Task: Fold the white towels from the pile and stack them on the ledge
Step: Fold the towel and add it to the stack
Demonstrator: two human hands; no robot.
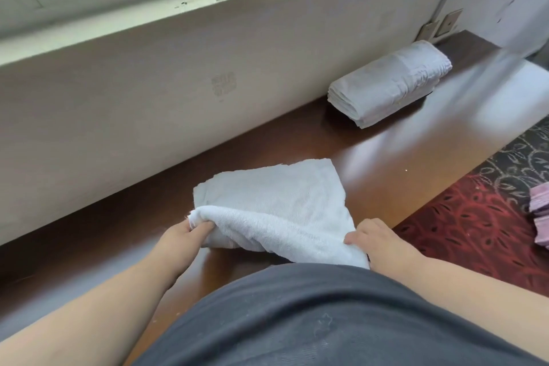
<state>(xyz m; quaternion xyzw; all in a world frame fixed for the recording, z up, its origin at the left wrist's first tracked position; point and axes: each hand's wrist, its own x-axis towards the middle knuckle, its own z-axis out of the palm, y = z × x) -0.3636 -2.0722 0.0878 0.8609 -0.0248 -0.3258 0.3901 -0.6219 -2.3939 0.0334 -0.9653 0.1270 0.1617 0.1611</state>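
A white towel (276, 202) lies partly folded on the dark brown wooden ledge (401, 157), its near edge lifted off the wood. My left hand (184, 235) pinches the towel's near left corner. My right hand (374, 238) grips the near right corner. A stack of folded white towels (389, 83) sits farther along the ledge to the right, against the wall. The pile of unfolded towels is out of sight.
A pale wall (148, 83) and a window sill (178, 12) rise directly behind the ledge. Red and dark patterned carpet (475, 223) lies to the right, with a pinkish stack (542, 217) at its edge. My dark shirt (297, 321) fills the bottom.
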